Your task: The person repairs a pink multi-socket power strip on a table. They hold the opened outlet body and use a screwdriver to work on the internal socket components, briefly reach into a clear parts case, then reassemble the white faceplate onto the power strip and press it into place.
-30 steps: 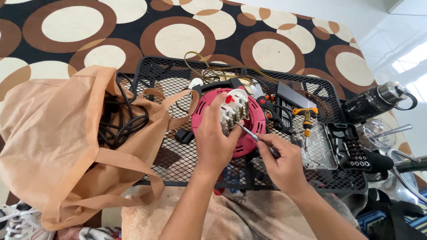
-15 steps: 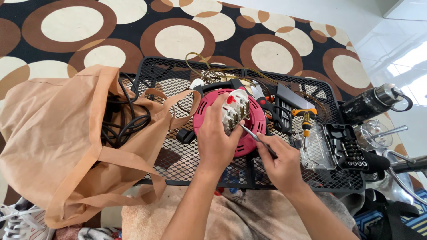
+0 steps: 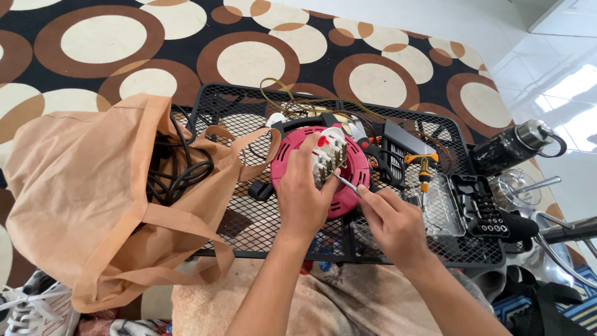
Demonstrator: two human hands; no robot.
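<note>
Brown, cream and black circles pattern the carpet [image 3: 112, 43] under a black mesh worktop [image 3: 261, 218], with pale floor tiles [image 3: 547, 56] at the far right.

Nearest the camera, a towel-like beige cloth [image 3: 348, 305] lies over the lap, and a white shoe [image 3: 31, 308] is cut off at the lower left corner. Both forearms reach up from here. The left hand [image 3: 301, 196] has its fingers wrapped over a white socket block [image 3: 328, 157] at the middle of a red cable reel [image 3: 323, 171], which lies flat on the mesh near its centre. The right hand [image 3: 388, 218] has its fingers pinched together on a thin screwdriver [image 3: 346, 182], whose tip touches the socket block; its handle is hidden inside the fist.

Left of the reel, a tan cloth bag [image 3: 81, 199] slumps open, with a coil of black cable [image 3: 174, 168] inside, partly hidden by the fabric. Right of the hands sit a clear plastic lid [image 3: 438, 205] and a black bit tray [image 3: 482, 205]; its small parts are too fine to tell apart. An orange-handled driver [image 3: 423, 168] lies just beyond. Further right stand a dark bottle [image 3: 513, 146] and a clear glass vessel [image 3: 516, 186]. Thin yellowish wires [image 3: 298, 99] loop at the far edge of the mesh.
</note>
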